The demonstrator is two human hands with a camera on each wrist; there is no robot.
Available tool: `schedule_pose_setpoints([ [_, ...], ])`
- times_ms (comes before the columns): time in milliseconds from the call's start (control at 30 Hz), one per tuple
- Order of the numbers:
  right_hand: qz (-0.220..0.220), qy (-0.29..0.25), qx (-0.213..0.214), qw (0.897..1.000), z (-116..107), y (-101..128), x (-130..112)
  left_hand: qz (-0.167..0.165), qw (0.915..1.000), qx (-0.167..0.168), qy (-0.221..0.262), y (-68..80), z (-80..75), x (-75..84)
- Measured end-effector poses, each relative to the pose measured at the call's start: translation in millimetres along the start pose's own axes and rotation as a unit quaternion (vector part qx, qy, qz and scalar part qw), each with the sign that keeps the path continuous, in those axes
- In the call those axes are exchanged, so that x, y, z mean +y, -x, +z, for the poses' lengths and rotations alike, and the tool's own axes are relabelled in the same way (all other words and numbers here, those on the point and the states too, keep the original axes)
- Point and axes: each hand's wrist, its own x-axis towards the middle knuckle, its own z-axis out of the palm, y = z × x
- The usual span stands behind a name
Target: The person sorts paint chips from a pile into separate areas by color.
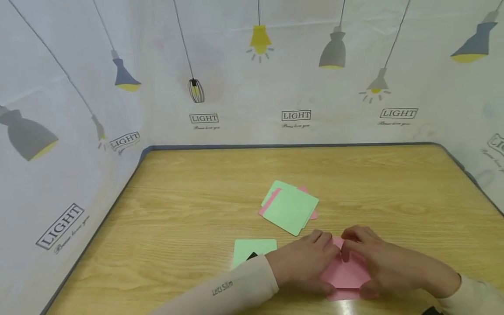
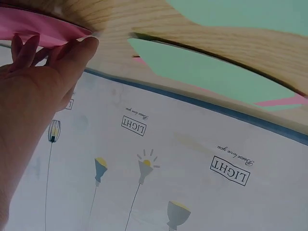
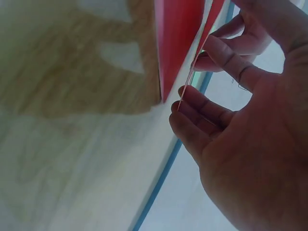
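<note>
A pink sheet of paper (image 1: 348,273) lies at the front of the wooden table, bent so that one layer stands over another along its near edge. My left hand (image 1: 305,262) holds its left side, with the fingers curled at the far edge and the thumb near the front. On the other side my right hand (image 1: 387,262) grips the same sheet. In the right wrist view the thumb and fingers pinch a thin raised edge of the pink paper (image 3: 178,43). The left wrist view shows the left fingers (image 2: 72,60) against the pink paper (image 2: 48,26).
Beyond the hands sits a loose pile of green and pink sheets (image 1: 291,210). A single green sheet (image 1: 252,247) lies partly under the left forearm, with a small black shape over it. White sheeting (image 1: 244,87) printed with lamps borders the table (image 1: 177,210) at the back and sides.
</note>
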Motion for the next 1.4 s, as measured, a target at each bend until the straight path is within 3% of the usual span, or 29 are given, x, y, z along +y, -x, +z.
schedule_pose_setpoints([
  [233, -0.036, 0.027, 0.016, 0.999, 3.6, -0.9, 6.8, 0.006, 0.9999, 0.01, 0.008, 2.4, 4.7, -4.1],
  [500, -0.026, 0.027, -0.004, 0.999, -1.3, -3.3, 8.5, 0.007, 0.9998, 0.014, 0.01, 4.0, 5.7, -6.3],
  [1167, -0.03, 0.045, 0.003, 0.999, 0.8, -8.0, 8.9, 0.009, 0.9998, 0.009, 0.012, 4.1, 6.4, -9.7],
  [1400, -0.036, 0.041, 0.008, 0.998, -3.3, -12.8, 8.2, -0.001, 0.9995, -0.001, 0.033, 5.5, 4.0, -20.7],
])
